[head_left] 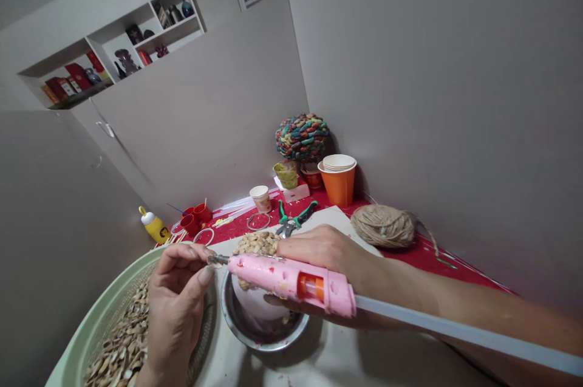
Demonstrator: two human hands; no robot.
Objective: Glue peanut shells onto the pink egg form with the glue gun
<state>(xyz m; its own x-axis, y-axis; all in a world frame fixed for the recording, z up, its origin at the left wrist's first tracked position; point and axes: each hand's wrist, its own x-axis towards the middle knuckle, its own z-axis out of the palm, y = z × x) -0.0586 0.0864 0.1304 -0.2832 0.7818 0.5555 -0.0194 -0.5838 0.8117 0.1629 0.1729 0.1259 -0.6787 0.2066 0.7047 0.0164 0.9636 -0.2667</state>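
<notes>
My right hand point(319, 250) grips a pink hot glue gun point(291, 280) with a long white glue stick point(455, 332) trailing out of its back. The gun's metal nozzle points left and meets the fingertips of my left hand point(175, 296). That hand is closed in a pinch on a small piece that I cannot make out. Below the gun stands a steel bowl point(262, 329) holding a white ball point(255, 305) partly covered with glued-on nut shells point(255, 244).
A pale green basket point(91, 326) of loose shells sits at the lower left. Further back on the red cloth lie green-handled pliers point(294, 220), a twine ball point(382, 226), orange paper cups point(337, 180), a colourful shell ball point(302, 136), red cups, rings and a yellow bottle point(153, 226).
</notes>
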